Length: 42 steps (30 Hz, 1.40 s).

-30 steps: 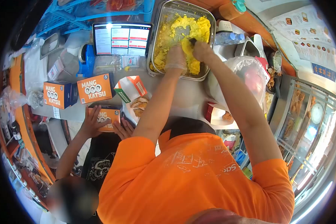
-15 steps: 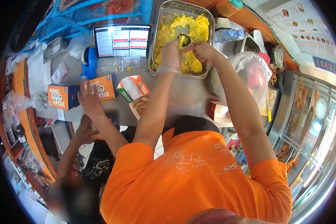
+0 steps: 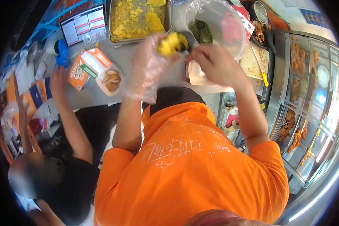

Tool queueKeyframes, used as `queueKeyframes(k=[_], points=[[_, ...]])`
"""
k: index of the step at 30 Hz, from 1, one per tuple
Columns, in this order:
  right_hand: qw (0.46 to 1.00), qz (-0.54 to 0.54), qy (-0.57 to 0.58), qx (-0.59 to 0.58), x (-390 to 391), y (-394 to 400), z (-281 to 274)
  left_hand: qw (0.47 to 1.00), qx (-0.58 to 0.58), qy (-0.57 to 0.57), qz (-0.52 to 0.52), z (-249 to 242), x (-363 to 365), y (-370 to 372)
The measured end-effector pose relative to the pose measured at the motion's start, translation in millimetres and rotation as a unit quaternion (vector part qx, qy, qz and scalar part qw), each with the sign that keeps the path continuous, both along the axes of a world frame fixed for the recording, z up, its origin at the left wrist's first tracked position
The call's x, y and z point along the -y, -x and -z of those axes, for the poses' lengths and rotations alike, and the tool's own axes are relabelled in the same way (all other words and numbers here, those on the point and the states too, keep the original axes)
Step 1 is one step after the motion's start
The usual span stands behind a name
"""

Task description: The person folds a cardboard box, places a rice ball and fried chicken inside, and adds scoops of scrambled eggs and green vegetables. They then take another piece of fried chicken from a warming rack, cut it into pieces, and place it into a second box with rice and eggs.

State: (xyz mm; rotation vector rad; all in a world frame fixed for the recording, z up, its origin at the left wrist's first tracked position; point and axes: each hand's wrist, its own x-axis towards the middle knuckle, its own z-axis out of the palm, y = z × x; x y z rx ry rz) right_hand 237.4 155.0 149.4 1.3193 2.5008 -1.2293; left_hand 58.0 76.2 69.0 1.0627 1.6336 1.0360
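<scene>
My left hand (image 3: 145,64), in a clear plastic glove, is cupped against a clump of yellow food (image 3: 171,44) that looks like rice. The clump sits at the mouth of a dark scoop (image 3: 189,38). My bare right hand (image 3: 218,66) is closed around what appears to be the scoop's handle, mostly hidden by the fingers. Under that hand stands an open red and white carton (image 3: 194,73). Behind my hands, the metal tray (image 3: 170,22) holds more of the yellow food. A paper box (image 3: 96,62) with browned pieces lies open left of my glove.
A large clear plastic-covered container (image 3: 235,22) with something green stands at the right. Beyond are a yellow-handled knife (image 3: 260,66) and a glass display case (image 3: 312,94) of fried food. A tablet (image 3: 83,25) stands back left. Another person's hand (image 3: 58,83) reaches in at the left.
Both hands have come away from the tray toward me, bringing the scoop and yellow clump over the counter near the red carton. The view has shifted; the co-worker has moved farther left.
</scene>
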Motion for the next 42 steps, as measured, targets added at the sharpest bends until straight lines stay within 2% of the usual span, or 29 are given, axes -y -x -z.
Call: queueKeyframes(k=[1, 3, 4, 5, 6, 7, 9, 11, 14, 16, 20, 22, 23, 25, 26, 28, 31, 33, 36, 38, 40, 42], points=[[0.999, -0.002, 0.044, 0.021, 12.7, -22.1, 0.8, 0.996, 0.089, 0.002, 0.029, 9.9, 14.2, -18.6], [1.0, -0.028, 0.01, 0.001, 33.7, -71.1, 26.1, 0.99, 0.098, 0.073, 0.072, 17.2, 31.7, -58.2], [0.999, -0.038, 0.0, -0.008, 41.1, -93.5, 41.3, 0.969, 0.195, 0.12, 0.092, 44.3, 35.5, -78.4], [0.999, -0.014, 0.022, 0.041, 43.0, -109.7, 54.5, 0.936, 0.289, 0.164, 0.112, 73.1, 35.3, -96.5], [0.995, 0.011, 0.046, 0.092, 47.4, -122.8, 68.4, 0.932, 0.295, 0.192, 0.09, 81.3, 32.5, -114.4], [0.995, 0.013, 0.048, 0.085, 47.5, -129.7, 87.7, 0.926, 0.299, 0.22, 0.07, 90.0, 29.7, -127.6], [0.981, 0.063, -0.026, 0.182, 36.2, -132.1, 127.5, 0.937, 0.26, 0.223, 0.072, 148.0, 20.1, -140.7], [0.978, 0.092, -0.04, 0.181, 31.5, -125.7, 150.3, 0.946, 0.221, 0.224, 0.077, 159.2, 19.9, -147.4], [0.973, 0.123, -0.059, 0.185, 31.6, -115.3, 150.5, 0.965, 0.177, 0.193, 0.022, 141.0, 32.0, -150.8], [0.973, 0.122, -0.066, 0.183, 31.2, -112.5, 150.6, 0.994, -0.005, 0.102, 0.049, 137.2, 35.3, -149.8], [0.976, 0.122, -0.105, 0.148, 43.9, -119.8, 166.9, 0.992, 0.008, 0.121, 0.031, 137.4, 42.8, -145.4], [0.977, 0.114, -0.112, 0.144, 51.0, -118.1, 163.2, 0.994, -0.077, 0.08, 0.019, 130.9, 43.0, -140.3], [0.972, 0.124, -0.122, 0.156, 56.1, -116.4, 158.7, 0.994, -0.078, 0.079, 0.017, 136.3, 42.8, -137.7], [0.968, 0.13, -0.132, 0.169, 60.0, -109.1, 160.0, 0.984, -0.17, 0.007, 0.052, 157.7, 43.5, -136.0], [0.968, 0.124, -0.136, 0.173, 64.4, -107.4, 169.0, 0.984, -0.169, 0.009, 0.052, 167.8, 43.6, -137.2], [0.966, 0.123, -0.141, 0.18, 68.4, -101.6, 169.7, 0.965, -0.216, 0.023, 0.148, 173.6, 35.8, -138.5], [0.967, 0.138, -0.137, 0.164, 75.6, -94.2, 164.1, 0.964, -0.142, 0.084, 0.206, 159.8, 33.8, -133.6], [0.948, 0.19, -0.173, 0.189, 74.4, -92.7, 161.9, 0.956, -0.17, 0.084, 0.223, 146.0, 29.8, -128.6], [0.956, 0.163, -0.173, 0.173, 75.4, -84.6, 176.5, 0.948, -0.135, 0.09, 0.273, 134.1, 26.3, -114.7], [0.961, 0.145, -0.168, 0.165, 76.3, -82.0, 174.1, 0.972, -0.115, -0.021, 0.205, 130.5, 27.0, -106.0], [0.947, 0.197, -0.174, 0.182, 74.1, -78.1, 149.5, 0.976, -0.084, -0.004, 0.2, 134.8, 23.7, -96.7], [0.953, 0.169, -0.164, 0.188, 72.5, -83.2, 165.1, 0.979, -0.051, 0.013, 0.195, 144.8, 18.6, -95.2]])
